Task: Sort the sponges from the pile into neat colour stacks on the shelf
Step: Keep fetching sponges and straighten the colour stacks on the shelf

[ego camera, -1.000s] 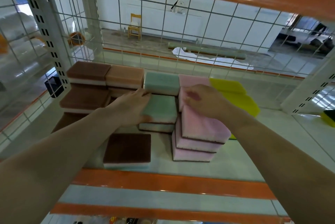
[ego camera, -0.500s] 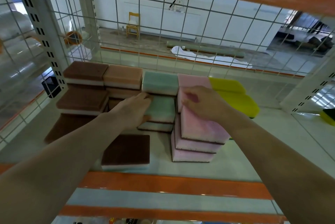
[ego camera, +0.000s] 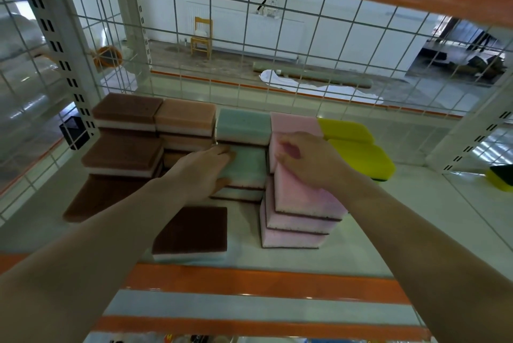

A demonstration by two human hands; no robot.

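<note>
On the white shelf deck (ego camera: 361, 245) behind the wire grid, the front green sponge stack (ego camera: 247, 167) is gripped by the left hand (ego camera: 202, 173) while the top pink sponge (ego camera: 302, 198) is held under the right hand's (ego camera: 311, 162) curled fingers, so the leaning pink stack could be toppled by a sideways nudge.

We see brown sponges (ego camera: 126, 109) at upper left, green sponges (ego camera: 244, 124) centre, pink sponges (ego camera: 305, 198) beside them, yellow sponges (ego camera: 361, 156) right, and orange shelf edges (ego camera: 263, 278) below, behind them a white wire grid (ego camera: 277, 37).
</note>
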